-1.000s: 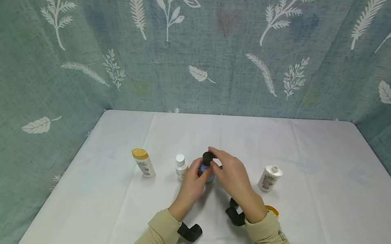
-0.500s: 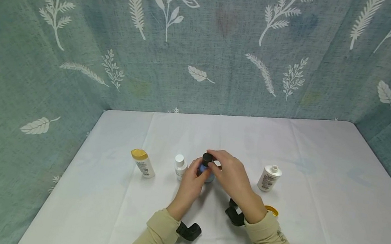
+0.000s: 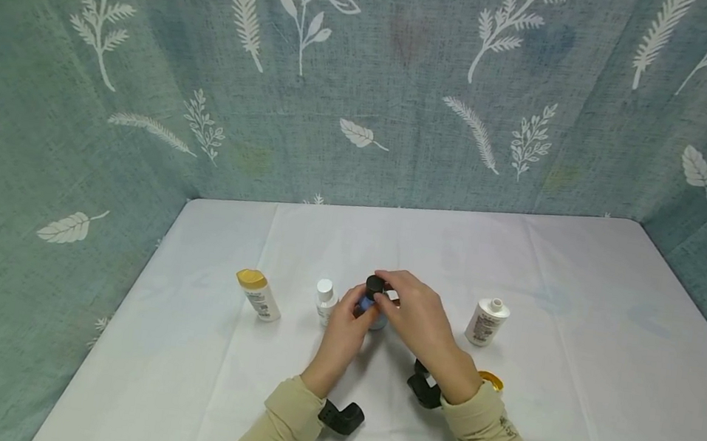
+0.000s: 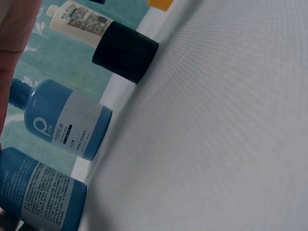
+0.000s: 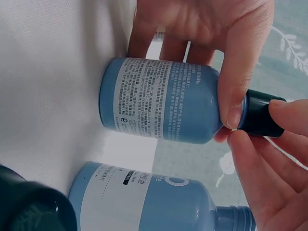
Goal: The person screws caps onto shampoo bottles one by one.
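Just right of a white-capped bottle [image 3: 325, 305] on the white table [image 3: 171, 383], your left hand [image 3: 343, 332] curls round the upright blue bottle [image 5: 156, 102], best held firm, while your right hand [image 3: 422, 319] pinches its black cap [image 3: 375, 286], likely best turned level, without tilting.

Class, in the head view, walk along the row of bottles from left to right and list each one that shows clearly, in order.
White bottle with a yellow cap → white bottle with a white top → black-capped blue bottle gripped by the left hand → white bottle with a narrow nozzle.
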`<state>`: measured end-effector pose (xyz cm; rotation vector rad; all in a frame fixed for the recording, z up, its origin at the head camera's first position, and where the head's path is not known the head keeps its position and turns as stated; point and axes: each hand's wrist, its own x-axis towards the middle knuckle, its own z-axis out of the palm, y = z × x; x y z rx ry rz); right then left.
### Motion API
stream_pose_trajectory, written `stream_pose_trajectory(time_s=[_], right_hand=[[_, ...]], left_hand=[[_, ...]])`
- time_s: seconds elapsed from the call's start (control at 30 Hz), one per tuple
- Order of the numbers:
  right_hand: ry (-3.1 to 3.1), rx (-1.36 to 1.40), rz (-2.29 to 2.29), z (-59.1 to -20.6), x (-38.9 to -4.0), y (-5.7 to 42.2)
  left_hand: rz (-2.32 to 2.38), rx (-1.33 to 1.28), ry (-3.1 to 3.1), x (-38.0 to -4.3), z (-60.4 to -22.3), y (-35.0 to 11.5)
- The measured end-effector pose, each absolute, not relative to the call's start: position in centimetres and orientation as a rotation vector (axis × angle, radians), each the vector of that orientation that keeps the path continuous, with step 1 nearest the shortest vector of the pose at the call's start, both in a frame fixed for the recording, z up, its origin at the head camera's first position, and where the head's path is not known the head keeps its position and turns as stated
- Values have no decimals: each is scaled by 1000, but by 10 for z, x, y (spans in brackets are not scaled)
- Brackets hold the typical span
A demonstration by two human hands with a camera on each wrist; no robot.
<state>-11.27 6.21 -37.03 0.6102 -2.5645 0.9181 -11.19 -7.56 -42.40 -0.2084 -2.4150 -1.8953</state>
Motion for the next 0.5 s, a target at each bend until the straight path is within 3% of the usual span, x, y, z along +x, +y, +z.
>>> stream_pose_trajectory(time_s=[0.27, 0.5], right_hand=[[-2600, 654, 890, -368, -113, 64], [-2582, 651, 880, -370, -115, 65]], left_hand=[[-1898, -208, -2385, -101, -401, -73], [-1894, -201, -2355, -113, -429, -73]])
